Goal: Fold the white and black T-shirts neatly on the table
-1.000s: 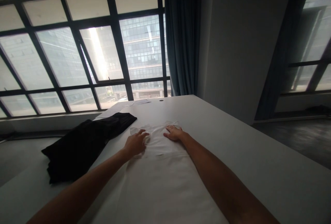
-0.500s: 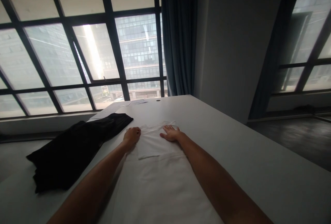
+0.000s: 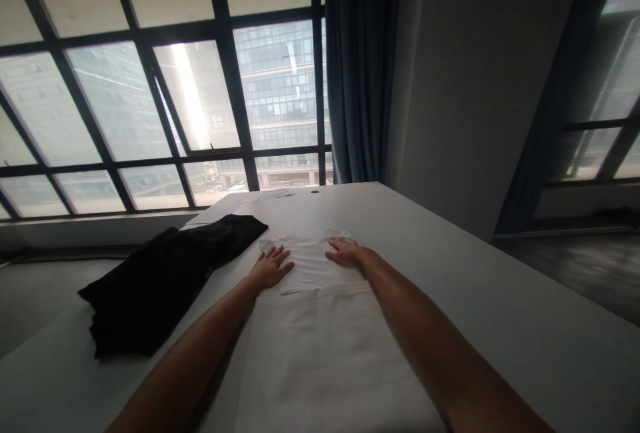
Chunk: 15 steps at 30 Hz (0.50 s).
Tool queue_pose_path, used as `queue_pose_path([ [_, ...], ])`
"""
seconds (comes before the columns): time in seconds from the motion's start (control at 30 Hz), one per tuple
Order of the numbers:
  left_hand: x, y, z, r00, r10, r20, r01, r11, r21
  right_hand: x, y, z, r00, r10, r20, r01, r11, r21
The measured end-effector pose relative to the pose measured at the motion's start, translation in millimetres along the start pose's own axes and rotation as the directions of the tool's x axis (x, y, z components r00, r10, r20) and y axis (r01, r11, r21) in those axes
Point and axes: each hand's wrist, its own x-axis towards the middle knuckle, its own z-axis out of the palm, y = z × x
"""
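A white cloth garment lies spread along the white table, running from its near side toward the middle. Its far part is folded over, and the fold shows light wrinkles. On the left side of that folded part rests my left hand, open, fingers spread and palm down. My right hand lies flat and open on the fold's right side near the far edge. Neither hand grips the cloth. What kind of garment it is I cannot tell.
To the left, a black garment lies loosely folded on the white table. Sheets of paper lie at the far left edge, near a dark round cable hole. Windows, a blue curtain and a wall stand behind.
My left hand has opened from a closed shape and now lies spread on the cloth. The right hand stays flat at the far edge. The view has turned slightly left.
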Motion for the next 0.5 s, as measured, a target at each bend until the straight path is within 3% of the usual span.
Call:
queue_pose_path([
  [0.1, 4.5, -10.9, -0.1, 0.992, -0.11, -0.064, 0.109, 0.994, -0.018, -15.1, 26.2, 4.8, 0.995, 0.061, -0.085, -0.062, 0.998, -0.013],
  [0.2, 7.9, -19.7, -1.3, 0.978, -0.192, -0.078, 0.189, 0.981, -0.041, -34.0, 50.6, 13.9, 0.954, 0.213, -0.211, -0.222, 0.975, -0.022],
  [0.27, 7.8, -23.0, -3.4, 0.975, -0.205, -0.084, 0.2, 0.978, -0.06, -45.5, 59.7, 18.9, 0.928, 0.235, -0.289, -0.247, 0.969, -0.007],
  [0.4, -11.0, -25.1, -12.6, 0.987, -0.117, -0.112, 0.106, 0.989, -0.098, -70.3, 66.1, 19.3, 0.938, 0.138, -0.319, -0.144, 0.99, 0.004],
  [0.5, -48.1, -26.3, -25.0, 0.99, 0.03, -0.135, -0.046, 0.992, -0.116, -97.1, 69.6, 13.7, 0.966, 0.025, -0.256, -0.026, 1.0, 0.0],
])
